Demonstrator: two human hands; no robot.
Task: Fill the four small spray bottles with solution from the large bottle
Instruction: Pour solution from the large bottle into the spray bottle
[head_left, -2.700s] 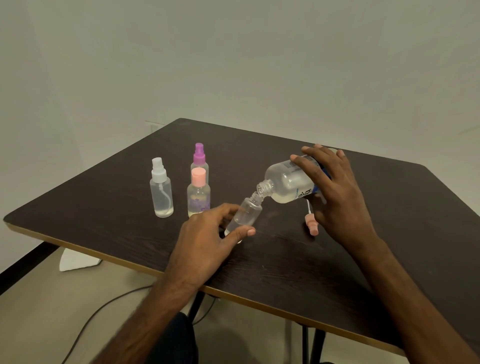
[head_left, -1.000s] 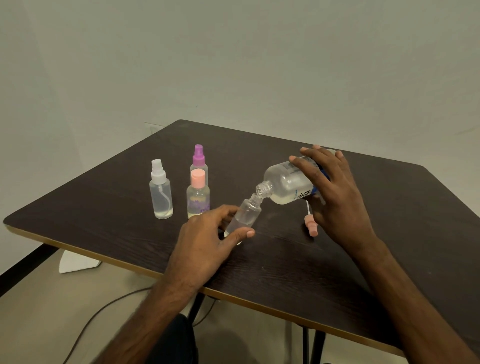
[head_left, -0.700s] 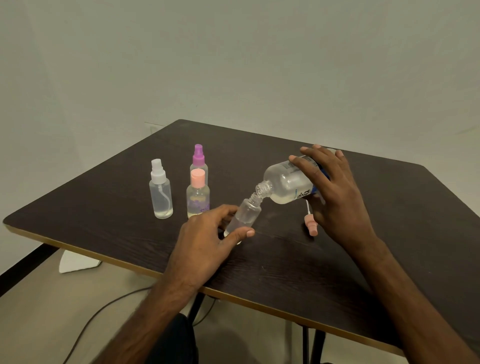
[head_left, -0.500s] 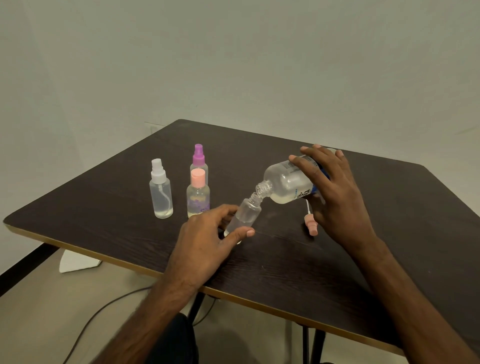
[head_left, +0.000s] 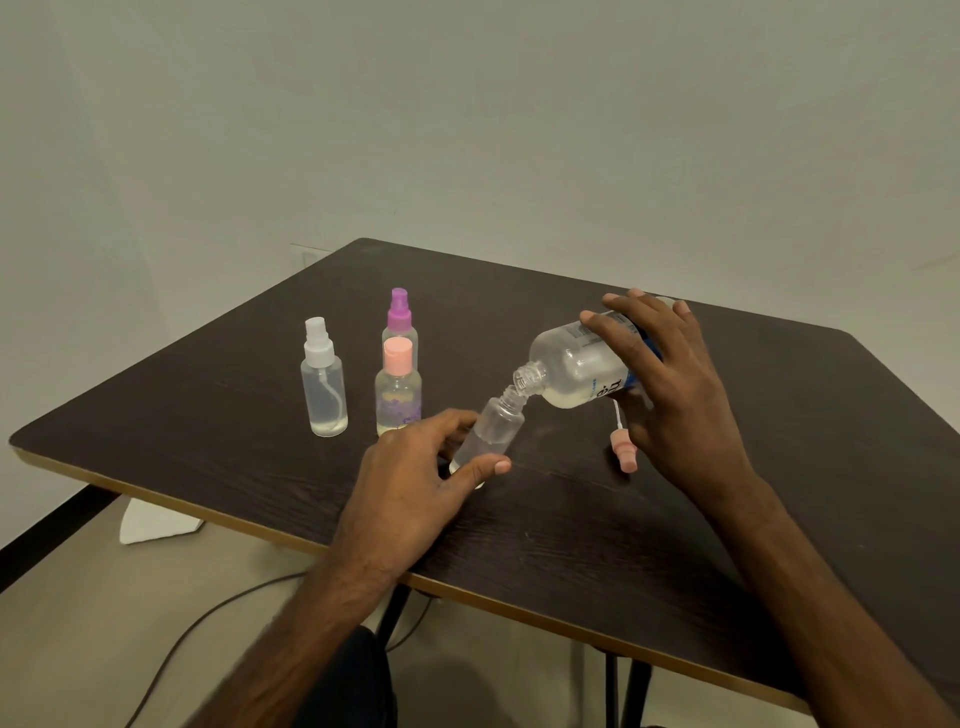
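My right hand (head_left: 670, 395) grips the large clear bottle (head_left: 571, 371), tipped over with its open neck down and to the left. That neck sits just above the mouth of a small uncapped spray bottle (head_left: 493, 428), which my left hand (head_left: 415, 483) holds tilted toward it on the dark table (head_left: 571, 530). A little liquid lies in the large bottle's lower side. Three capped small bottles stand to the left: white-topped (head_left: 323, 387), purple-topped (head_left: 399, 322) and pink-capped (head_left: 398, 392). A pink spray head (head_left: 623, 449) with its tube lies beside my right hand.
The table's near edge (head_left: 260, 535) runs diagonally under my left forearm. On the floor below lie a white sheet (head_left: 156, 525) and a dark cable (head_left: 208, 618). A plain wall stands behind the table.
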